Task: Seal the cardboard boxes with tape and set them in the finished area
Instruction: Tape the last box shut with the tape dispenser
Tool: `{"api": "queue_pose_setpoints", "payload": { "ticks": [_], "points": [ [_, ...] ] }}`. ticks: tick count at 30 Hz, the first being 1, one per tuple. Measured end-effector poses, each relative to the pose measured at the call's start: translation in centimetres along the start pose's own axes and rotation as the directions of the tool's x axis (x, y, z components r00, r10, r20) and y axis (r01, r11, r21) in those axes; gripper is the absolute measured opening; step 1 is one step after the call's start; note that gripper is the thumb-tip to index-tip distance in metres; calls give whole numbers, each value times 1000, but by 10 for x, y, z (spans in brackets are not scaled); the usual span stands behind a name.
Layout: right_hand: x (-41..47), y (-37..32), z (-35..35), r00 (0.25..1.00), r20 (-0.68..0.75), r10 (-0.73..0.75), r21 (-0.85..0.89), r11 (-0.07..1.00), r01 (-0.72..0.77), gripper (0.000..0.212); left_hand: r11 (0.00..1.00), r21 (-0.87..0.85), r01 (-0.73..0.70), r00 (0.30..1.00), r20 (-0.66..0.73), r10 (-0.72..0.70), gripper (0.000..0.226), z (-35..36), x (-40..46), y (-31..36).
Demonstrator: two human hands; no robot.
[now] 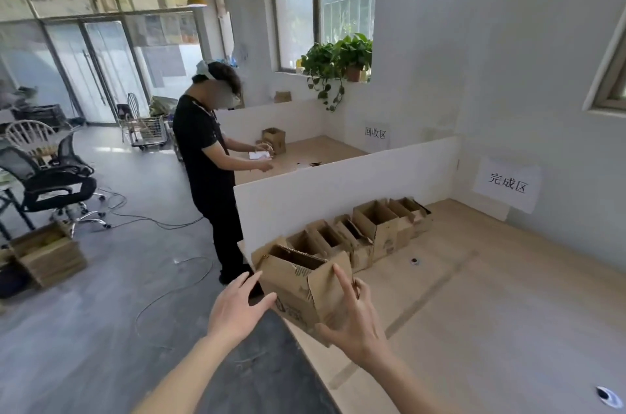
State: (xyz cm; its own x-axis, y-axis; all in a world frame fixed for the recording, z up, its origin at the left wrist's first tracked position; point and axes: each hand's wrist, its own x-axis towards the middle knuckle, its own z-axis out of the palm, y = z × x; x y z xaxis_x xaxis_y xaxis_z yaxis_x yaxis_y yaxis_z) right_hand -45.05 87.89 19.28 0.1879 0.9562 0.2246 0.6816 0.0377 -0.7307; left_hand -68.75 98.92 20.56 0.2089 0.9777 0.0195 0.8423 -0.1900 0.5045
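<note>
An open-topped cardboard box (298, 281) sits at the near left corner of the wooden table (474, 312), its flaps standing up. My left hand (238, 305) reaches toward the box's left side with fingers spread, its fingertips close to or just touching the cardboard. My right hand (352, 315) is spread against the box's right face, index finger pointing up along it. Behind this box a row of several open cardboard boxes (359, 230) runs along the white divider (338, 190). No tape is visible.
A paper sign with characters (506, 183) hangs on the right wall above the table. A person in black (210, 169) stands at the neighbouring desk, handling things there. Office chairs (50, 180), floor cables and a box of flat cardboard (47, 254) lie to the left.
</note>
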Motion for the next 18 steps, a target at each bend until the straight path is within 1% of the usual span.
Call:
{"api": "queue_pose_setpoints", "payload": {
  "ticks": [4,8,13,16,18],
  "points": [
    [47,15,51,999,24,42,-12,999,-42,107,1000,-17,8,999,50,-7,74,19,58,-37],
    [95,42,119,991,4,132,-13,991,-131,108,1000,-25,11,988,154,-7,73,54,125,-78],
    [149,83,207,967,-23,252,-36,967,-253,109,1000,-4,-4,960,280,5,69,104,210,-127],
    [173,104,243,947,-55,318,-61,945,-321,110,1000,-5,-26,936,351,26,68,130,252,-152],
    [184,114,259,930,-76,361,-37,931,-364,110,999,-28,-38,920,388,46,68,145,276,-164]
  ]
}}
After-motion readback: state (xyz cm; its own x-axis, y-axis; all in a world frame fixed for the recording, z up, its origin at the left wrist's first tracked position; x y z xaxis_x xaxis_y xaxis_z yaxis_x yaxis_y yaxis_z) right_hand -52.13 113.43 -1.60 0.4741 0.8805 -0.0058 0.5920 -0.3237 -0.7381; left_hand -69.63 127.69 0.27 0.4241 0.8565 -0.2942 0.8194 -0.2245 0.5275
